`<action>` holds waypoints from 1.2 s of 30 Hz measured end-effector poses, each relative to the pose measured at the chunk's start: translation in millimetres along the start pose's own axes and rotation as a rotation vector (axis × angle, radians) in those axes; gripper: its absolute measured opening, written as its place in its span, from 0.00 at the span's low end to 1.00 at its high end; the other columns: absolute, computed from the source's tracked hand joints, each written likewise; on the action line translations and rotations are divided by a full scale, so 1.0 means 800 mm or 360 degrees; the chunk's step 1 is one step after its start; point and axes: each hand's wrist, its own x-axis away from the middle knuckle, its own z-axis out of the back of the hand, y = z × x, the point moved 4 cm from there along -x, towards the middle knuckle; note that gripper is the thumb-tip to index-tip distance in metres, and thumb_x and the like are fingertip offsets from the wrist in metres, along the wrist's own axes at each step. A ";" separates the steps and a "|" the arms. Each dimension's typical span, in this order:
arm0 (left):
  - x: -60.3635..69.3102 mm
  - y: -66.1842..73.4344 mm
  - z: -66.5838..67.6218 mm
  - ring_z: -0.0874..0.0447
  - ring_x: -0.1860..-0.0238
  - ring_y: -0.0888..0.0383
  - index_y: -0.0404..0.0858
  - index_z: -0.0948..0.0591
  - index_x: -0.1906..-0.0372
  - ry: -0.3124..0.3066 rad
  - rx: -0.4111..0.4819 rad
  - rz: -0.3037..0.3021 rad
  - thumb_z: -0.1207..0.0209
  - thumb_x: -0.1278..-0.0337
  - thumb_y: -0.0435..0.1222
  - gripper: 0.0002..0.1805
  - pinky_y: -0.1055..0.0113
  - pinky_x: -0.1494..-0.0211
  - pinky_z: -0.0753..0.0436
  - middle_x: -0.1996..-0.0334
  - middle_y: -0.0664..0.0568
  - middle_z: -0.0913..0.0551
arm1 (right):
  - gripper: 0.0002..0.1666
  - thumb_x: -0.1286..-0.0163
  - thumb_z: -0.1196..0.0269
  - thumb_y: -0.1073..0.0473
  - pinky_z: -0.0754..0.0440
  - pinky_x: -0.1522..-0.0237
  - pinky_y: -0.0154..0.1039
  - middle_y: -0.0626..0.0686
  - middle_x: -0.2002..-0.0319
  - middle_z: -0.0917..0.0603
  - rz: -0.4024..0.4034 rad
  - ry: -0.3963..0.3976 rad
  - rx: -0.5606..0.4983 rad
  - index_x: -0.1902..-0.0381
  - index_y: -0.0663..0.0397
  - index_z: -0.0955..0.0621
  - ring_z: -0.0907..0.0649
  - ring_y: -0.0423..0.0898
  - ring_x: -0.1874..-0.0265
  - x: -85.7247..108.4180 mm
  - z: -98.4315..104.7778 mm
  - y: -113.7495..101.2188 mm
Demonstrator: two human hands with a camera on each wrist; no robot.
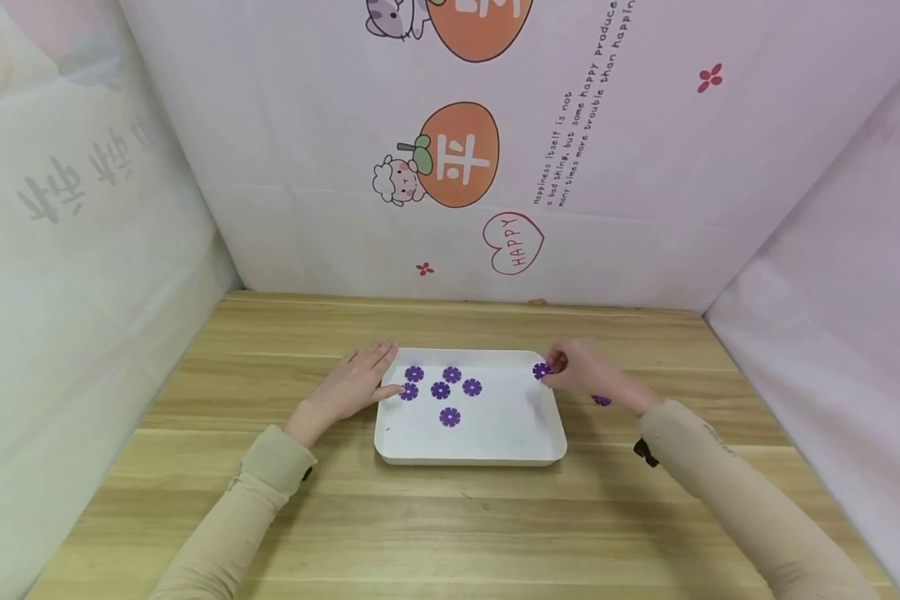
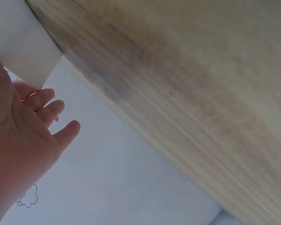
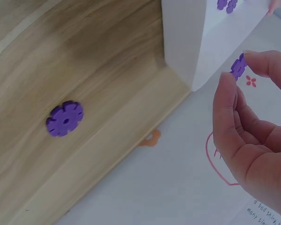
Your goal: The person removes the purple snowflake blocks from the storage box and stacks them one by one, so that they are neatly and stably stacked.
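Head view: right hand (image 1: 581, 367) is pinching a purple disc (image 1: 542, 371) at the far-right corner of the tray (image 1: 502, 429).
Left hand (image 1: 352, 382) is lying straight-fingered at the left edge; placing is seemingly underway, next calling for release.

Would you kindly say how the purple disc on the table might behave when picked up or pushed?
The purple disc is probably light, being small and thin. It seems stiff: the similar disc in the right grip shows no visible bend. Lying flat on the table, it should probably slide rather than roll.
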 end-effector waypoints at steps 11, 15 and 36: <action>0.000 -0.001 0.000 0.43 0.23 0.40 0.31 0.44 0.24 0.0026 -0.0013 -0.0016 0.51 0.30 0.59 0.45 0.39 0.23 0.38 0.23 0.38 0.43 | 0.13 0.40 0.29 0.60 0.19 0.67 0.35 0.58 0.69 0.14 -0.0114 -0.0005 -0.0002 0.66 0.66 0.18 0.18 0.46 0.70 0.014 0.015 0.034; 0.001 -0.001 0.000 0.43 0.22 0.41 0.31 0.45 0.23 0.0017 -0.0004 -0.0008 0.51 0.30 0.59 0.45 0.39 0.23 0.39 0.22 0.39 0.43 | 0.12 0.40 0.30 0.61 0.17 0.65 0.38 0.58 0.68 0.14 -0.0147 -0.0017 0.0004 0.65 0.66 0.18 0.17 0.47 0.69 0.018 0.017 0.044; 0.001 0.001 0.001 0.44 0.22 0.41 0.32 0.46 0.23 0.0002 0.0022 -0.0006 0.52 0.30 0.60 0.45 0.40 0.22 0.39 0.22 0.39 0.44 | 0.14 0.42 0.30 0.63 0.14 0.63 0.43 0.61 0.68 0.15 -0.0228 -0.0033 0.0002 0.65 0.70 0.19 0.17 0.48 0.69 0.033 0.009 0.096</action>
